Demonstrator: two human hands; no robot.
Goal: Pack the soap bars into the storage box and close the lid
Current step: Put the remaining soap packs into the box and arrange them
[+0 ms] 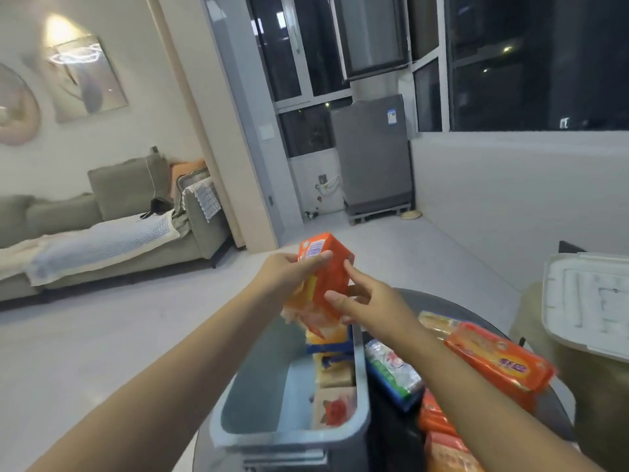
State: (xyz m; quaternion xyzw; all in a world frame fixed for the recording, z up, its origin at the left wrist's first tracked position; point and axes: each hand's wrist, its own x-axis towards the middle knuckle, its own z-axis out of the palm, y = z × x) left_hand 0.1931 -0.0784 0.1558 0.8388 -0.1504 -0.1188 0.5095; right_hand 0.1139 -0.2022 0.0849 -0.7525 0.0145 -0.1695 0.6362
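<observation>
Both hands, left hand [289, 277] and right hand [364, 301], hold the orange soap pack [326, 284] mid-frame (loosely); it could drop outside the storage box [360, 379].

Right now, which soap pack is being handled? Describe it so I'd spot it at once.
Find the grey storage box on the round dark table. Above its far end, both hands hold an orange soap pack. Unlike the other orange packs lying on the table, it is lifted upright.
</observation>
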